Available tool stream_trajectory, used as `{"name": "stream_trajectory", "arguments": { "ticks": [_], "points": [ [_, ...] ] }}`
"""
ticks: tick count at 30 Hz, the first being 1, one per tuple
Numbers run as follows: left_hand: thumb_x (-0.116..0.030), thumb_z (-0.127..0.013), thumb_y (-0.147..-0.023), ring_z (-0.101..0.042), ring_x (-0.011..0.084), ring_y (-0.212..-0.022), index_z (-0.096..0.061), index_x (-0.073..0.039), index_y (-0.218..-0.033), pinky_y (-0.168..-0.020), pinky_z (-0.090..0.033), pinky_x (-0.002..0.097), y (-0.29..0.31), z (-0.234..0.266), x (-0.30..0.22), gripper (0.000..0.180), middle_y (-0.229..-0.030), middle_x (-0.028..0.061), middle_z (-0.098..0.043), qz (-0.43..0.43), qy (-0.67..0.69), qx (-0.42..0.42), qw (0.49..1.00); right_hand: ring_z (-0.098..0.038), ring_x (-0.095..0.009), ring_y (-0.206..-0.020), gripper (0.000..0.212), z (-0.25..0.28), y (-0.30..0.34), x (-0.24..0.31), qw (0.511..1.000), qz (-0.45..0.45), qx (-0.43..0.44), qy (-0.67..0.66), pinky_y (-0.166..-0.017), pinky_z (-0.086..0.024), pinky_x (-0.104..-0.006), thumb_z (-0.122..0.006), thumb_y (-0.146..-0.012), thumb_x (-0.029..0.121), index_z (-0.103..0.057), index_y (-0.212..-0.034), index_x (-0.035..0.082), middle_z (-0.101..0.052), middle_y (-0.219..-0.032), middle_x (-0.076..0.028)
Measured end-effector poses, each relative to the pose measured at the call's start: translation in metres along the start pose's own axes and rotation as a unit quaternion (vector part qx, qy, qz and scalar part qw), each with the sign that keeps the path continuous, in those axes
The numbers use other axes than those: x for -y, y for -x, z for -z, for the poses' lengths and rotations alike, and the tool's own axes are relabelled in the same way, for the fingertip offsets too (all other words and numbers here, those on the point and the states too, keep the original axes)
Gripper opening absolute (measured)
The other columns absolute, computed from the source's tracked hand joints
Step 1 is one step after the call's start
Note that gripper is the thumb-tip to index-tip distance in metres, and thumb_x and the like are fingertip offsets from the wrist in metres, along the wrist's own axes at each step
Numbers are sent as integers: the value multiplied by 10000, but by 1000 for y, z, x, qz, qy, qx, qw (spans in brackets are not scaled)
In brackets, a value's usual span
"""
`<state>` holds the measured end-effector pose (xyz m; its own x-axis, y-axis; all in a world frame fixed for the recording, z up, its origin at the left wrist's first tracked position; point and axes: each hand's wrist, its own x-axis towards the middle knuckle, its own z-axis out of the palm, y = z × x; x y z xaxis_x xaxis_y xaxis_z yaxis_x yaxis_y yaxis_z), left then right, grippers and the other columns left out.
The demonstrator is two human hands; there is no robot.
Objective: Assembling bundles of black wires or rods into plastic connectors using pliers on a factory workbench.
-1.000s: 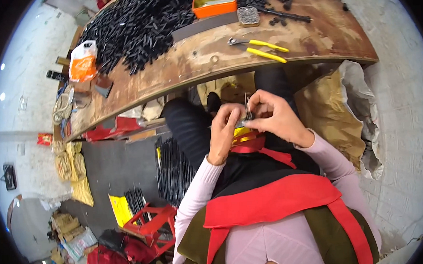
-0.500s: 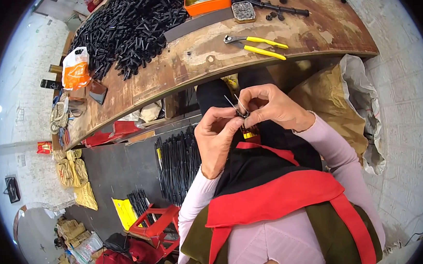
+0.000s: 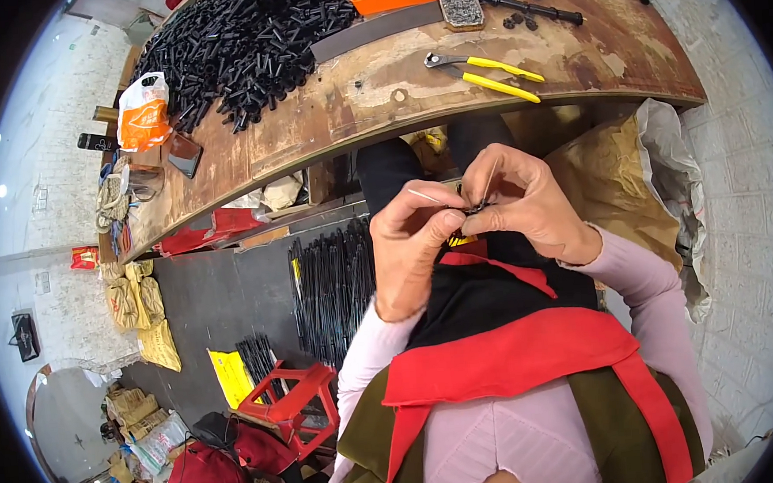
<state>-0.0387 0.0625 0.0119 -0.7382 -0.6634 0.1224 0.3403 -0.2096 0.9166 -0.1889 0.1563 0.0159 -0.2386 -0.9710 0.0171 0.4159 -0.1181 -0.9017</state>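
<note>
both left hand (image 3: pixel 405 256) and right hand (image 3: pixel 533 213) pinch a black part (image 3: pixel 472 209), fingers (image 3: pixel 412 204) nearly closed, likely to steady it.

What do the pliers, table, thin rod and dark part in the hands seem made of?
Pliers: grey metal-looking head, slightly shiny; smooth yellow grips, probably plastic. Table: worn wood, its top patchy and scuffed. Rod: likely metal, being thin, straight, bright. Dark part: plastic or metal, too small to tell.

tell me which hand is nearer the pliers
Right. The right hand is on the person's side of the pliers, roughly in line with them; the left hand is farther off, to their left.
</note>
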Motion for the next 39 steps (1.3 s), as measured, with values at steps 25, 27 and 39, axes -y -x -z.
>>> {"name": "stream_trajectory", "arguments": {
  "ticks": [25, 27, 39],
  "points": [
    [3, -747, -789, -637, 175, -903, -653, 38, -969, -837, -525, 295, -22, 18, -6, 206, -1017, 119, -638, 74, -6, 115, 991, -563, -145, -861, 241, 10, -9, 23, 975, 168, 19, 145, -756, -454, -269, -810, -688, -61, -637, -827, 34, -558, -920, -63],
    [-3, -740, -802, -636, 195, -949, -662, 48, -963, -854, -525, 309, -28, 22, 1, 186, -1077, 161, -641, 102, -15, 145, 984, -553, -132, -871, 232, 14, -8, 26, 971, 156, 14, 180, -773, -439, -260, -822, -699, -24, -644, -827, 51, -553, -924, -52],
    [89, -713, -803, -661, 153, -843, -605, 38, -879, -773, -552, 292, -97, 17, 19, 142, -1059, 198, -684, 87, 0, 52, 995, -532, -299, -1122, 338, 191, -120, 70, 670, 233, -21, 704, -950, -422, -391, -700, -808, 129, -615, -1126, 50, -609, -1096, -118]
  ]
}}
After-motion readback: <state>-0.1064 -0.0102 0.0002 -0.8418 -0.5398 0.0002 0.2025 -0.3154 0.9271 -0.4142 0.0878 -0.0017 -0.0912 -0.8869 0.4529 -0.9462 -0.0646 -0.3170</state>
